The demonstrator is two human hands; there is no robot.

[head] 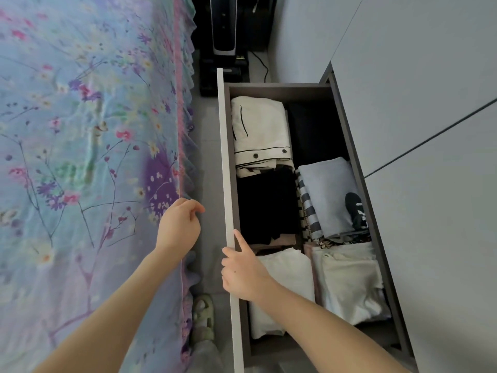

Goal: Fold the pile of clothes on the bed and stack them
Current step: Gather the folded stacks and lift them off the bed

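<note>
gripping the drawer front (pixel 225 157) at its top edge, right hand (pixel 242 273): index finger straight along the inner face of the panel, thumb and other fingers curled on the edge and outer side. left hand (pixel 178 227): fingers loosely curled, holding nothing, hanging over the frilled edge of the bed (pixel 80 130), just beside the drawer front but not touching it. drawer (pixel 279 90): pulled out from a grey cabinet (pixel 430 130), filled with folded clothes (pixel 269 205) in two rows. row by the drawer front, far to near: cream garment (pixel 259 130) with dark piping and two dark buttons; black stack; white folded piece (pixel 285 286) partly under the right forearm. row by the cabinet, far to near: dark item, hard to make out; grey-blue folded piece (pixel 328 195) with a black item with white marks (pixel 356 211) lying on it; striped cloth (pixel 309 208) tucked at its left side; pale folded piece (pixel 349 281). bed: covered with a blue floral sheet, left of the drawer across a strip of grey floor (pixel 207 157). floor, near: pale sandal (pixel 203 319) at the foot of the bed. floor, far: black and silver appliance (pixel 223 25) with a black cable (pixel 262 63).
</note>
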